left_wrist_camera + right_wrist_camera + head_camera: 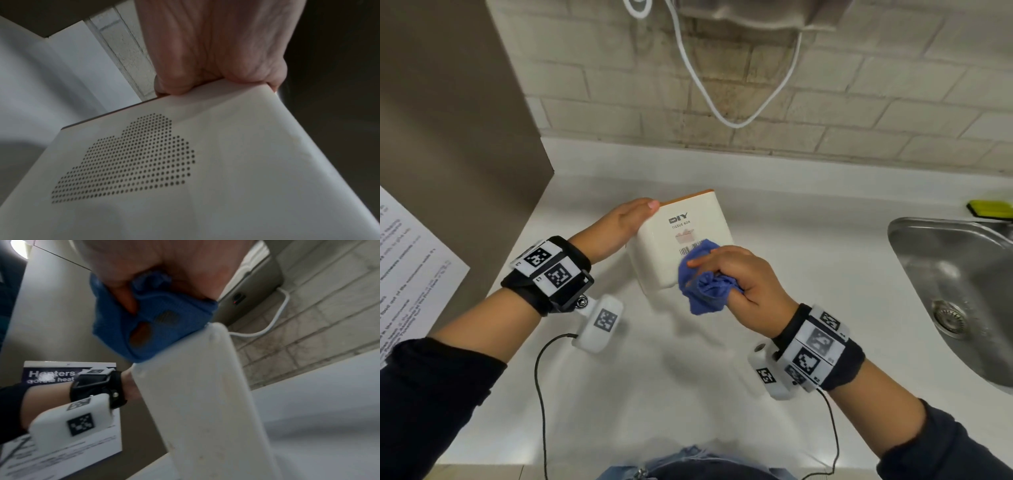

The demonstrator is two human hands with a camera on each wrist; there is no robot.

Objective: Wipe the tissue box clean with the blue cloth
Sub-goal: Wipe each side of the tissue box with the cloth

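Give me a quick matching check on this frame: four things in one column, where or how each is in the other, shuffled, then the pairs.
1. tissue box
2. blue cloth
3. sink
4. yellow-green sponge

A. behind the sink, on the counter
B. bunched in the right hand, against the box's labelled face
C. gripped along one edge by the left hand
D. set into the counter, far right

Pairs: 1-C, 2-B, 3-D, 4-A

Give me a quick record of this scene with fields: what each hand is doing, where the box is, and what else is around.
left hand: left hand grips the white plastic tissue box by its edge, tilted up off the white counter
right hand: right hand presses the bunched blue cloth on the labelled face, over the barcode
surroundings: steel sink to the right; yellow sponge behind it
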